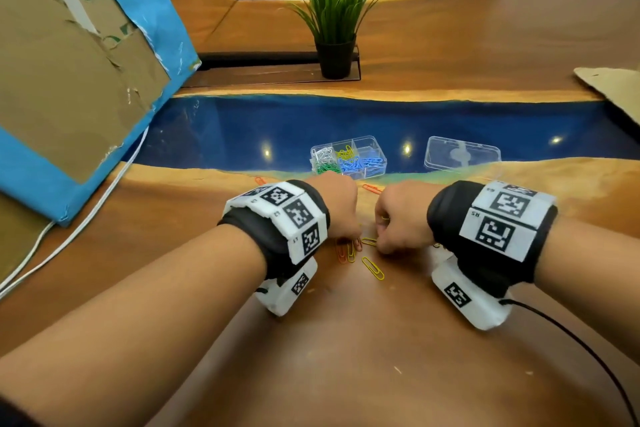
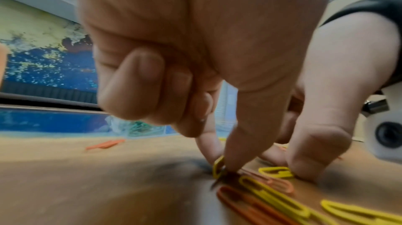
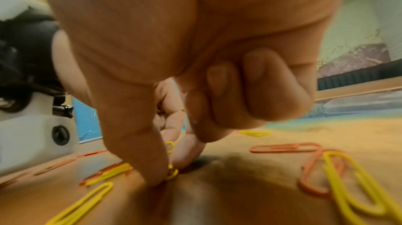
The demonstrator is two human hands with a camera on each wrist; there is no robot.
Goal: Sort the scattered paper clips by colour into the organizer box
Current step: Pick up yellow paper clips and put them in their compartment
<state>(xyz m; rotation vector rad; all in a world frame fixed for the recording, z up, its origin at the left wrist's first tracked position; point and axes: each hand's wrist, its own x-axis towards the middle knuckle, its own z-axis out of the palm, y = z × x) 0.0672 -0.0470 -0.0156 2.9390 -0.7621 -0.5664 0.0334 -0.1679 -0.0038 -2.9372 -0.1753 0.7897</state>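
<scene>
Several yellow and orange paper clips lie loose on the wooden table, among them a yellow clip (image 1: 373, 268) and an orange clip (image 1: 341, 255) between my wrists. My left hand (image 1: 348, 242) pinches one end of a yellow clip (image 2: 217, 166) between thumb and forefinger, its other fingers curled in. My right hand (image 1: 382, 243), right beside it, pinches another yellow clip (image 3: 173, 173) against the table. The clear organizer box (image 1: 375, 146) stands beyond the hands and holds white, yellow, green and blue clips in separate compartments.
The box's clear lid (image 1: 462, 154) lies to its right. Two orange clips (image 1: 372, 188) lie near the box. A potted plant (image 1: 334, 55) stands behind, a cardboard box (image 1: 69, 80) and white cable (image 1: 69, 236) at left, a cardboard sheet (image 1: 613, 87) at right.
</scene>
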